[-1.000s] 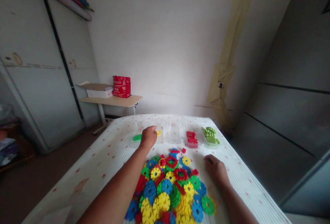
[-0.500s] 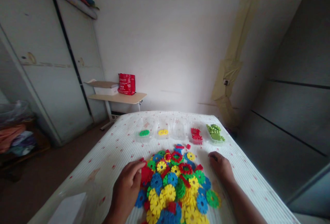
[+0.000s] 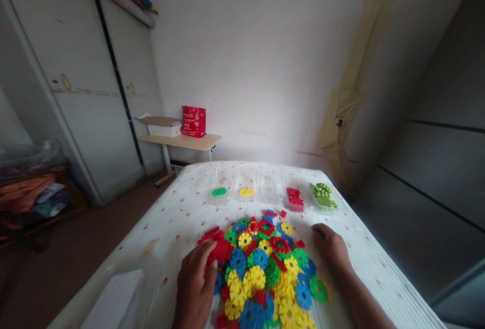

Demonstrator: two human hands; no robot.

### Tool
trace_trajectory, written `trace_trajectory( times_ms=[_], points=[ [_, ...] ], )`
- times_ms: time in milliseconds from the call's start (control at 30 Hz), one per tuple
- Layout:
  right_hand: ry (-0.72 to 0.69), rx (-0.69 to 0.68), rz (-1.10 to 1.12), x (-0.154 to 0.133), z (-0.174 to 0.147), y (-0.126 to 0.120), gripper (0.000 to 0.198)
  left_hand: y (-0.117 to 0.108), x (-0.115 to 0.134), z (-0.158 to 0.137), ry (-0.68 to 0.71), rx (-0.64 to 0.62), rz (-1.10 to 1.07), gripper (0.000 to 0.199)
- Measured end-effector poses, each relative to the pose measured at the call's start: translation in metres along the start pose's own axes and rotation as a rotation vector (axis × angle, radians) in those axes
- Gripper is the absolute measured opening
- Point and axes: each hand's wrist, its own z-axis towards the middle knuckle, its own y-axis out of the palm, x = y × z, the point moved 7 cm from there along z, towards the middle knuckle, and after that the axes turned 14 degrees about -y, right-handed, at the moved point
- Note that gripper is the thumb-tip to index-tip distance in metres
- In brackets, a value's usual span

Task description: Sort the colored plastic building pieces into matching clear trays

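A heap of flower-shaped notched plastic discs (image 3: pixel 257 278) in yellow, blue, green and red lies on the table in front of me. Red toothed pieces (image 3: pixel 222 250) sit at its left edge. My left hand (image 3: pixel 197 278) is open beside them, its fingertips at the red pieces and its thumb apart. To the right of the heap my right hand (image 3: pixel 330 246) rests on the tablecloth, fingers curled in, with no piece showing in it. A blue disc (image 3: pixel 304 294) and a green disc (image 3: pixel 319 290) lie between the heap and my right forearm.
Clear plastic boxes stand in a row beyond the heap, holding a green disc (image 3: pixel 219 192), a yellow disc (image 3: pixel 246 192), red pieces (image 3: pixel 294 197) and light-green pieces (image 3: pixel 323 195). A white card (image 3: pixel 113 301) lies front left. A red bag (image 3: pixel 193 122) stands on a side table (image 3: pixel 189 141).
The view has turned slightly left, so everything sits farther right. My left fingers have spread a little at the red pieces, and more red shows above them. My right hand stays put.
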Motion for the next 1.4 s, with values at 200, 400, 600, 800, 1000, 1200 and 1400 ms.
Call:
trace_trajectory(
  times_ms=[200, 400, 600, 800, 1000, 1200, 1400],
  points=[
    [-0.326, -0.012, 0.174, -0.089, 0.002, 0.003, 0.025, 0.004, -0.007, 0.000, -0.050, 0.022, -0.050, 0.033],
    [-0.643, -0.123, 0.277, -0.172, -0.005, 0.017, 0.023, 0.006, -0.015, 0.002, -0.155, -0.007, -0.125, 0.034],
    [-0.612, -0.127, 0.310, -0.174, 0.004, 0.015, 0.031, 0.008, -0.018, 0.002, -0.181, -0.023, -0.171, 0.035],
    [-0.632, -0.240, 0.494, -0.173, -0.017, -0.004, 0.028, 0.008, -0.019, 0.001, -0.194, -0.049, -0.193, 0.034],
    [-0.633, -0.358, 0.466, -0.167, -0.039, 0.002, 0.038, 0.005, -0.015, 0.001, -0.150, -0.040, -0.197, 0.034],
    [-0.647, -0.299, 0.438, -0.163, -0.036, 0.003, 0.035, 0.007, -0.019, 0.001, -0.208, -0.044, -0.202, 0.034],
    [-0.568, -0.234, 0.470, -0.155, -0.028, -0.001, 0.024, 0.008, -0.021, 0.001, -0.230, -0.055, -0.219, 0.035]
  ],
)
